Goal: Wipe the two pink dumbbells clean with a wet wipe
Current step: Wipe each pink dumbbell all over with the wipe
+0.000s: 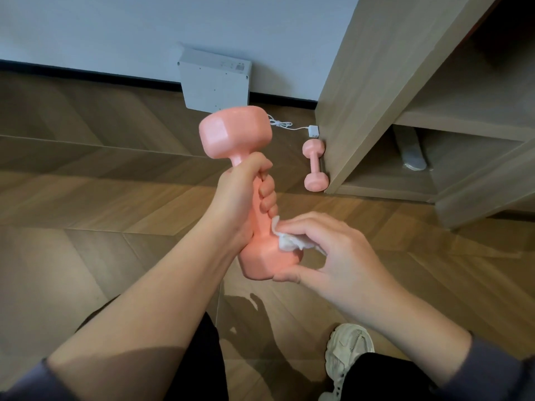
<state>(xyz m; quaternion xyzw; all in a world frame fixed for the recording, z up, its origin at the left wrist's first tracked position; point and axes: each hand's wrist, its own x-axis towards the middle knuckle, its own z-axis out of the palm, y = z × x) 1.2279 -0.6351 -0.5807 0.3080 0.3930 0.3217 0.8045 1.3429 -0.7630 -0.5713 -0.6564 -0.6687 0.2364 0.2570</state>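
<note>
Pink dumbbell [234,134] held roughly upright in mid-air; left hand [240,195] wrapped tight around its handle. Right hand [327,250] curls round the lower head, fingers pinning a crumpled wet wipe [289,241] to it, thumb underneath. Second pink dumbbell [315,166] lies on the wood floor [86,198], against the shelf unit [362,111].

Home room, herringbone wood floor [86,175], wooden shelving unit [376,91], charger cable [285,125] by white wall [115,30]
</note>
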